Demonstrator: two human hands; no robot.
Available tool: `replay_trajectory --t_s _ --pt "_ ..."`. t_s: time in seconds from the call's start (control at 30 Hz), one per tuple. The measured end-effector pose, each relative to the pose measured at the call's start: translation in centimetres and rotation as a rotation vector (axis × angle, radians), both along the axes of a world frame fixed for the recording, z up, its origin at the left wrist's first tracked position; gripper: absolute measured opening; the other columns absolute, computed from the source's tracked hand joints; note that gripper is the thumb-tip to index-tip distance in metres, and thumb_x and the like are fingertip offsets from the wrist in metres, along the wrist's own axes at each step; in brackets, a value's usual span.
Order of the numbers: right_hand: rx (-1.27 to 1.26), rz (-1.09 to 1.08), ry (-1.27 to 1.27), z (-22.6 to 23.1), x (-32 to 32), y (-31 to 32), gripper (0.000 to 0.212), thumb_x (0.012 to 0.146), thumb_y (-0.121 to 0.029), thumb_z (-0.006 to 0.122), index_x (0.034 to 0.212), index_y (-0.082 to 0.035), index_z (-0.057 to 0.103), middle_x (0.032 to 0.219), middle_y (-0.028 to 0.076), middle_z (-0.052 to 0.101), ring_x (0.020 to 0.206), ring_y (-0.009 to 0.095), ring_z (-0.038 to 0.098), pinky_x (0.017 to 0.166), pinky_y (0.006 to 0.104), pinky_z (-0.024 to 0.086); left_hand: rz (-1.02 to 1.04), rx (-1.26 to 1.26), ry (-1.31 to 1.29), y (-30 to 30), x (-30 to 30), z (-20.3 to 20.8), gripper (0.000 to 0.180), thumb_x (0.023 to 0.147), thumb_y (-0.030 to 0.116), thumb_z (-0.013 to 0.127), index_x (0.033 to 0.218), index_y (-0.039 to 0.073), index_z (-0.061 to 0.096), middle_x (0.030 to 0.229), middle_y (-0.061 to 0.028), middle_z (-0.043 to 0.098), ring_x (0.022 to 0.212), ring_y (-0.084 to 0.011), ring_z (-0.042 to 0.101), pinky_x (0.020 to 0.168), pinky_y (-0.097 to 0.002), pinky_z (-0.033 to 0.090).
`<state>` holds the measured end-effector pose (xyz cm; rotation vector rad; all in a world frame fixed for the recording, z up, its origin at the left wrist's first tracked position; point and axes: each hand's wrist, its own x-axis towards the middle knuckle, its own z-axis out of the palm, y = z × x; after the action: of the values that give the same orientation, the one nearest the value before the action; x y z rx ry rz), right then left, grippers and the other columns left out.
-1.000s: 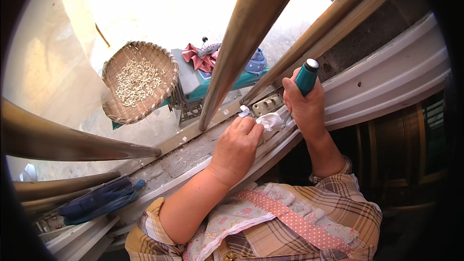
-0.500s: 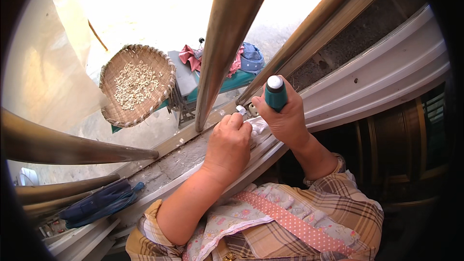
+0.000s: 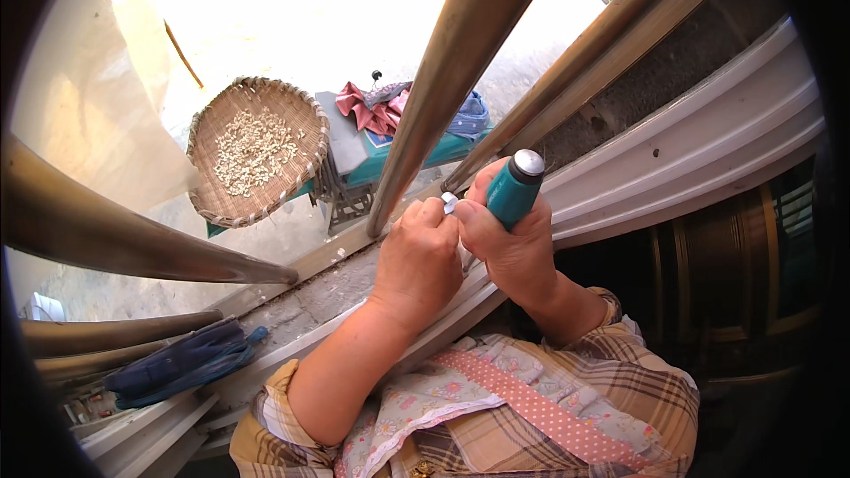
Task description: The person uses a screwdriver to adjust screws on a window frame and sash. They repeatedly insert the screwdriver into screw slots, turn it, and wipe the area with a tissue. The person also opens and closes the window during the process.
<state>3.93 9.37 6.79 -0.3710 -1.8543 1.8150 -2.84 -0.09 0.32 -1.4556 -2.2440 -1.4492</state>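
Observation:
My right hand (image 3: 515, 248) is wrapped round a teal cylinder (image 3: 511, 196) with a black ring and a silver end, held with that end up. Its lower end is hidden in my fist, so I cannot tell its exact kind. My left hand (image 3: 416, 252) is closed in a pinch on a small white piece (image 3: 450, 203), which sticks out above the fingertips. The two hands meet over the window sill (image 3: 323, 296), and the thumb of my right hand is up against the white piece.
Metal bars (image 3: 452, 71) stand upright beyond my hands. Outside them, a round woven basket (image 3: 305, 146) holds pale pieces beside a pink cloth (image 3: 372, 104) and a blue dotted cloth (image 3: 469, 115). A folded dark blue umbrella (image 3: 181, 363) lies on the left of the sill. White window framing (image 3: 682, 142) runs right.
My right hand has tilted the teal cylinder to the right and come closer to my left hand. White material that showed between the hands is now mostly hidden. The view has shifted slightly.

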Motion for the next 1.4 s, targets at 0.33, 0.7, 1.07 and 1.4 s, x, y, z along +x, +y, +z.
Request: replay_trajectory --t_s 0.33,0.7,1.07,1.4 --pt "0.062 -0.049 0.165 1.7 1.7 4.6 0.019 0.089 0.005 0.065 0.095 -0.006 0.050 0.074 0.000 0.053 0.054 0.004 0.047 0.046 0.0203 0.039 -0.004 -0.015 -0.023 -0.1 0.2 -0.2 0.011 0.072 -0.005 0.064 0.082 -0.002 0.062 0.084 -0.0153 0.055 0.084 -0.0358 0.058 0.075 -0.0428 0.050" --pt "0.055 0.035 0.310 2.0 2.5 4.4 0.019 0.090 -0.002 0.063 0.096 -0.008 0.045 0.068 0.002 0.051 0.048 0.006 0.044 0.041 0.0217 0.035 -0.116 -0.016 -0.083 -0.1 0.3 -0.5 0.016 0.075 -0.005 0.065 0.088 0.002 0.066 0.088 -0.0144 0.060 0.086 -0.0350 0.061 0.075 -0.0421 0.052" --pt "0.080 -0.006 0.358 1.0 2.9 4.3 0.023 0.090 -0.004 0.065 0.099 -0.008 0.044 0.070 0.003 0.052 0.052 0.006 0.047 0.043 0.0216 0.038 -0.242 -0.079 0.020 0.0 0.3 0.0 0.018 0.073 -0.001 0.068 0.089 0.008 0.068 0.088 -0.0076 0.062 0.087 -0.0288 0.062 0.075 -0.0392 0.053" --pt "-0.080 0.074 0.375 0.3 3.2 4.5 0.019 0.092 -0.001 0.061 0.098 -0.007 0.044 0.067 0.003 0.049 0.047 0.007 0.043 0.041 0.0228 0.035 -0.212 -0.146 0.089 0.1 0.6 -0.2 0.011 0.076 0.003 0.066 0.086 0.008 0.065 0.089 -0.0067 0.059 0.087 -0.0274 0.061 0.074 -0.0384 0.053"
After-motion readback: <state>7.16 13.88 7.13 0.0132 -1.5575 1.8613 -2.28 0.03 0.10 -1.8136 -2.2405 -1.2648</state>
